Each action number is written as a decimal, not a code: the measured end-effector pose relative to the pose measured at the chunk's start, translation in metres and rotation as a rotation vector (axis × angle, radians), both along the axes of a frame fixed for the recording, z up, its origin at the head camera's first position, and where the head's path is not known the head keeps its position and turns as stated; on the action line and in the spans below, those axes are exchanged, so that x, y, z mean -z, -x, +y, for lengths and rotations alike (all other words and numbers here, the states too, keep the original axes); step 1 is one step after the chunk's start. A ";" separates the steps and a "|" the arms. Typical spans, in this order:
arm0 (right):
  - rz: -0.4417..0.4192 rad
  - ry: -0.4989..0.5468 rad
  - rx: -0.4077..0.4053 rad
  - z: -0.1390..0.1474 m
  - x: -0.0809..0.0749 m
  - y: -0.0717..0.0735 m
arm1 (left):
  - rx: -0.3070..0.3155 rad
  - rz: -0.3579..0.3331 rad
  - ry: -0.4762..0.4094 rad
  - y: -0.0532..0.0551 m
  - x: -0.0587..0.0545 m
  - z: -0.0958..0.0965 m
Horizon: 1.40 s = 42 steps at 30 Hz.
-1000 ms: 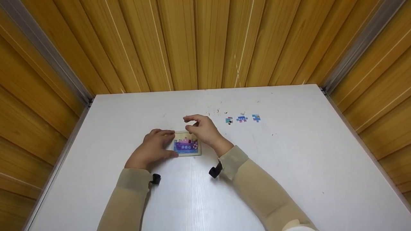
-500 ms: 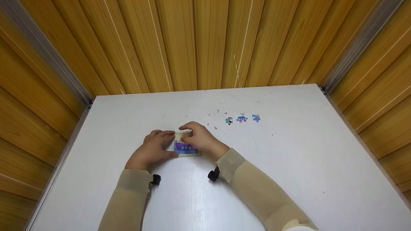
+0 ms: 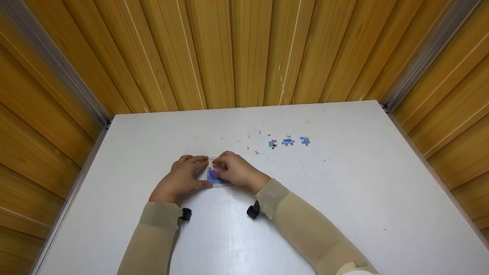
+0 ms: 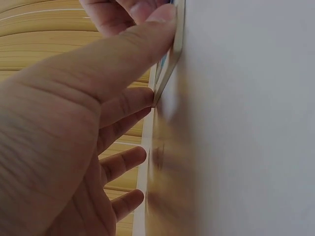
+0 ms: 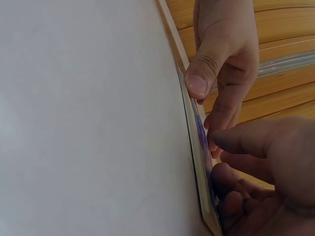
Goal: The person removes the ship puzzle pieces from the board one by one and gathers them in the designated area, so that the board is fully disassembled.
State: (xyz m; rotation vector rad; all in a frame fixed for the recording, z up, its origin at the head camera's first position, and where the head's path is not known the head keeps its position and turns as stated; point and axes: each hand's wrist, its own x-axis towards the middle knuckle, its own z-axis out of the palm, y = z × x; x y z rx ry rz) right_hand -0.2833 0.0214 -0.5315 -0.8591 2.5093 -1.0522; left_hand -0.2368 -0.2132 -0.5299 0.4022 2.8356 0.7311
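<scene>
Beyond puzzle tray point(image 3: 221, 186), ribbed wood-grain panels point(image 3: 214, 53) standing; beneath it, smooth white table point(image 3: 214, 229) spreading. At tray's left, left hand point(image 3: 183, 175) gripping pale rim point(image 4: 172, 60); over tray's right, right hand point(image 3: 236, 170) curling, blocking purple-blue picture point(image 3: 212, 175) inside, cannot tell if pinching anything. Beyond tray to right, three knobbed jigsaw pieces point(image 3: 288, 142) lying, dark specks point(image 3: 256, 152) scattering.

puzzle board point(image 3: 221, 185): small, thin, pale-rimmed; lying flat; held at left by left hand point(image 3: 185, 173), spanned by thumb at near edge and fingertips at far edge.
printed picture point(image 3: 214, 178): purple over blue, yellowish above; covered at right by curled fingers of right hand point(image 3: 238, 170).
left loose piece point(image 3: 271, 144): teal with reddish parts; well apart from board, beyond and to the right.
middle loose piece point(image 3: 288, 142): blue-purple above, pink below.
right loose piece point(image 3: 305, 140): blue with orange patch; near middle one, not touching.
</scene>
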 end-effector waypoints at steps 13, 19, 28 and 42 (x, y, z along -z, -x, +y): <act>0.107 -0.049 -0.016 0.002 0.004 -0.001 | 0.048 0.026 -0.005 0.002 0.000 -0.002; 0.104 -0.025 -0.014 0.001 0.005 0.000 | 0.046 0.016 -0.014 0.001 -0.001 -0.002; 0.069 -0.015 0.006 0.001 0.007 -0.001 | 0.037 0.006 -0.009 0.000 -0.001 -0.002; 0.047 0.009 0.038 0.001 0.005 -0.001 | 0.029 -0.002 0.014 0.000 0.002 -0.003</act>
